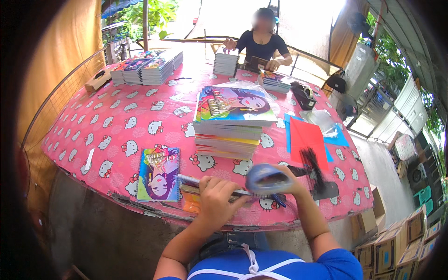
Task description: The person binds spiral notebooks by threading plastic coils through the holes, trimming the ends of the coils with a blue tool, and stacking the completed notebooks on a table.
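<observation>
My left hand (218, 193) grips a spiral notebook (189, 178) tilted up near the table's front edge, its thin edge toward me. In my right hand (290, 179) is a blue ring-shaped roll, apparently tape (266, 181), smeared by motion. The roll is at the right end of the notebook; whether they touch I cannot tell. Another notebook with a colourful cover (158, 175) lies flat to the left. Beyond my hands rises a tall stack of similar notebooks (228, 140). A blue pen (279, 200) lies below the roll.
Red sheet (309, 140) and blue sheets (336, 137) lie right, beside black strips (313, 168). A black tape dispenser (304, 96) is farther back. Notebook stacks (156, 70) stand far left. Across the table, a person (263, 46) handles another stack (225, 63). Cardboard boxes (396, 242) sit lower right.
</observation>
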### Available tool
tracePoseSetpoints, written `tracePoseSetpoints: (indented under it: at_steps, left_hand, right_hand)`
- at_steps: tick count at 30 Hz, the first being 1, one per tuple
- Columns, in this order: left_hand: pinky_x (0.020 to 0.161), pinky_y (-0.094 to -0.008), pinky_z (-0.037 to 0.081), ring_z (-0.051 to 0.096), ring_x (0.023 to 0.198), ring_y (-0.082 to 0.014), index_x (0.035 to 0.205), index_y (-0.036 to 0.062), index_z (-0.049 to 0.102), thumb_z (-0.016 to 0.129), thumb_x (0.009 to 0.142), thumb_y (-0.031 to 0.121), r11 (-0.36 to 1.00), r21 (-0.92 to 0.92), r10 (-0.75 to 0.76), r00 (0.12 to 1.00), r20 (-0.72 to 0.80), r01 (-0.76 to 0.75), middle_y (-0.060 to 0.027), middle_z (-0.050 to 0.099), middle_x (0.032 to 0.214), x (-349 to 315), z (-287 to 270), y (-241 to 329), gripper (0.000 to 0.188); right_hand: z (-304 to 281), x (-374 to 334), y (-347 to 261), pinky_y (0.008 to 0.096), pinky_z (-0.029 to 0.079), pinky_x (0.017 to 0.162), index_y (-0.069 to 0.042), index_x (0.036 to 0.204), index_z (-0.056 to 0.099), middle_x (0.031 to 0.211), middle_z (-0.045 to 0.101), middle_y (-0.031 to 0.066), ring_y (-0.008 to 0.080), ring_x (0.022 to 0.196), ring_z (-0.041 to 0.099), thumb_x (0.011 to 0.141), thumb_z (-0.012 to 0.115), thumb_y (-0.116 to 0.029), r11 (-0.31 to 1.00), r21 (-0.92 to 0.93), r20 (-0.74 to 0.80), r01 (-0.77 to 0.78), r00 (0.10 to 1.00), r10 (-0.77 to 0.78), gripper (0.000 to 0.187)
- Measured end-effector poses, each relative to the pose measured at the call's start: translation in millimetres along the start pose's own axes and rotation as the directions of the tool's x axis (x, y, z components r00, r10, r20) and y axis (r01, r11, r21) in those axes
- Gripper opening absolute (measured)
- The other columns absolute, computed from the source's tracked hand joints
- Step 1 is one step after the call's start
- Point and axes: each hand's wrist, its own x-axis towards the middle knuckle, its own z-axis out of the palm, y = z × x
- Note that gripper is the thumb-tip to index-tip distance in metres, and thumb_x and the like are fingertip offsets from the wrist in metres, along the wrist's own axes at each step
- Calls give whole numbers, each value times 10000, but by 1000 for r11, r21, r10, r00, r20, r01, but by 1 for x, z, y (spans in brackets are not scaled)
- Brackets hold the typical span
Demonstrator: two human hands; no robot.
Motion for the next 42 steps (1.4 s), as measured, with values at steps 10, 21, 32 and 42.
tracePoseSetpoints:
  at_steps: [10, 21, 32, 42]
  left_hand:
    - [1006, -492, 275, 570, 1067, -255, 894, 101, 685, 848, 626, 316, 985, 129, -123, 992, 31, 118, -67, 647, 1071, 1, -12, -3, 381]
    - [1045, -503, 309, 493, 1183, -318, 817, 56, 665, 898, 555, 296, 957, 76, -286, 956, 64, 281, -135, 556, 1243, -3, -35, -31, 426]
    - [858, -384, 495, 574, 1060, -319, 943, 38, 638, 905, 560, 151, 828, -339, -501, 861, -88, 447, -164, 509, 1230, -16, -42, -55, 481]
    - [898, -274, 469, 559, 1006, -123, 1238, 26, 528, 795, 729, -39, 672, -627, -562, 823, -84, 395, -61, 576, 1102, -27, -40, -70, 578]
  right_hand:
    - [5, 23, -82, 286, 511, 782, -26, 1080, 671, 999, 696, 45, 126, 862, 627, 720, 797, -78, 987, 154, -12, -34, 999, 37, 384]
    - [32, 42, -44, 390, 509, 832, -54, 1074, 655, 919, 691, 56, 242, 887, 660, 616, 833, -82, 993, -118, -5, 3, 1000, -4, 492]
    - [53, 70, -66, 296, 515, 710, -29, 1044, 669, 894, 684, 46, 133, 787, 624, 689, 731, -25, 990, 38, 105, -135, 986, 130, 361]
    - [76, 95, -70, 337, 518, 830, -46, 1157, 640, 1043, 692, 71, 179, 874, 650, 683, 705, -1, 978, -206, 213, -17, 975, 62, 481]
